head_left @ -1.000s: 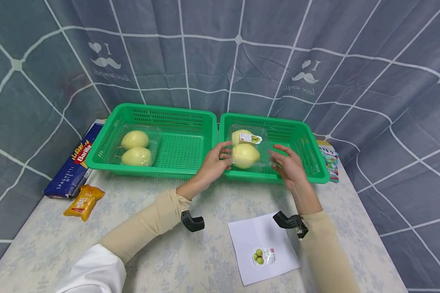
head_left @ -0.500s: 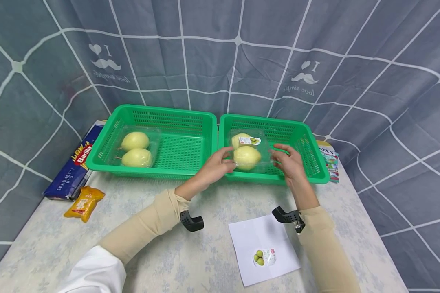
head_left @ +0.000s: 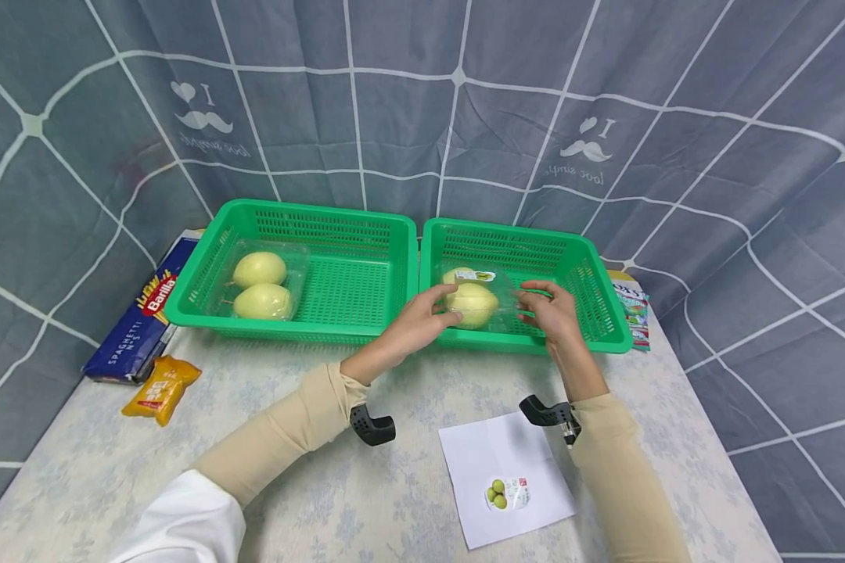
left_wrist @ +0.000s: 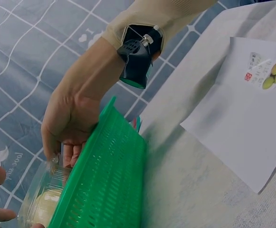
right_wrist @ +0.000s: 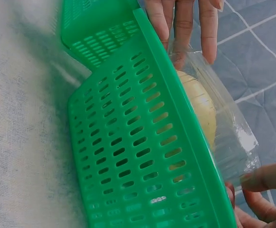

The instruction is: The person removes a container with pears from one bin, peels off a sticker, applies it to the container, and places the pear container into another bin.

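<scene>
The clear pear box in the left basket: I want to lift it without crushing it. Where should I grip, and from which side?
Judging by its shape, grip the pear box by its two short ends, coming from above: the basket walls block a side approach, and the thin lid would likely buckle.

The right green perforated plastic basket has bare floor right of the clear plastic pear pack. Its front wall and a white paper sheet on the tabletop lie between.

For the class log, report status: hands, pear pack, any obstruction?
Left hand and right hand grip pear pack. Pack low inside right basket. Nothing in the way.
</scene>
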`<state>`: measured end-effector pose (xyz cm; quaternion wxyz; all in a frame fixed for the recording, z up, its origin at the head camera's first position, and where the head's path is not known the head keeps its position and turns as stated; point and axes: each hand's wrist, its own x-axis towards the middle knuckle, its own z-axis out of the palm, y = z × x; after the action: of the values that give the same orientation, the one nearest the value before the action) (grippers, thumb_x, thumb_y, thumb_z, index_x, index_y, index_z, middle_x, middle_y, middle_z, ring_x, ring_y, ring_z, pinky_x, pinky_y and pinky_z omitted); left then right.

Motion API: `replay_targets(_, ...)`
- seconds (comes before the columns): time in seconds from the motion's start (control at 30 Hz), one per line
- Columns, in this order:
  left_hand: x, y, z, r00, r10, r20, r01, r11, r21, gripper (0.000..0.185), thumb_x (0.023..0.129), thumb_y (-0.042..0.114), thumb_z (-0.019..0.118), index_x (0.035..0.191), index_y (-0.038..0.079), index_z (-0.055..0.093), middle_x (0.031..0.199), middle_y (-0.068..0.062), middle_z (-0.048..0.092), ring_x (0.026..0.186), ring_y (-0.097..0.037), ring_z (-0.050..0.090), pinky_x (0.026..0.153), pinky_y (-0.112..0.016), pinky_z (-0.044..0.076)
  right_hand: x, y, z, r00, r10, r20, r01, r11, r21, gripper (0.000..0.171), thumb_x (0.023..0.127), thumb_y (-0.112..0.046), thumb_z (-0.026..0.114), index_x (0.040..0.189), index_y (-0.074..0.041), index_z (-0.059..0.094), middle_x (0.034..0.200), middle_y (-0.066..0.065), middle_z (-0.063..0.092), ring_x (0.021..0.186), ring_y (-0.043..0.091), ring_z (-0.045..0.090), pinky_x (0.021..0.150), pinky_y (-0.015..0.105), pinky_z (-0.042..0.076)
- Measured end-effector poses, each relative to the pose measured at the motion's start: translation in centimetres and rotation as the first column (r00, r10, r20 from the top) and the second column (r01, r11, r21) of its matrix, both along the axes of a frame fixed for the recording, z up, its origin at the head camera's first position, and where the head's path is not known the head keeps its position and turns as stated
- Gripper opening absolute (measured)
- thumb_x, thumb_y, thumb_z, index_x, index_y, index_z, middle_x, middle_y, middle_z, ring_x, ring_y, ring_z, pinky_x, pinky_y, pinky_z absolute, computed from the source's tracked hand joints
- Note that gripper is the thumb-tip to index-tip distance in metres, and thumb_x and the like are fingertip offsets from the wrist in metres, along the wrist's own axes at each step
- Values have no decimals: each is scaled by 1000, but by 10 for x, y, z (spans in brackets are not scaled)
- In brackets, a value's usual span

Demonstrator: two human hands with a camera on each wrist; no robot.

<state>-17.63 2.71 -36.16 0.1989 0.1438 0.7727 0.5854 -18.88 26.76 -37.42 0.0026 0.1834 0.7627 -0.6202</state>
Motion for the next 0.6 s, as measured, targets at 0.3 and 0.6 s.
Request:
replay_targets(0.3, 1, 2, 2, 996, -41, -77, 31, 991, -130, 59, 103, 24, 53, 158, 13, 34, 160, -14, 39, 144, -38, 43, 114, -54, 42, 0, 1, 0, 999, 31, 26, -31, 1000, -2, 38, 103, -19, 55, 136, -3, 54, 114, -1, 56, 89, 8, 63, 82, 21, 60)
replay_targets(0.6, 6, 6, 2, 989, -72, -129, 49, 983, -174, 61, 102, 24, 53, 158, 9, 32, 137, -23, 58, 120, -32, 59, 100, -48, 50, 6, -2, 3, 965, 254, 61, -260, 955, 142, 48, 106, -27, 50, 146, 0, 46, 150, 21, 47, 132, 37, 53, 110, 46, 48)
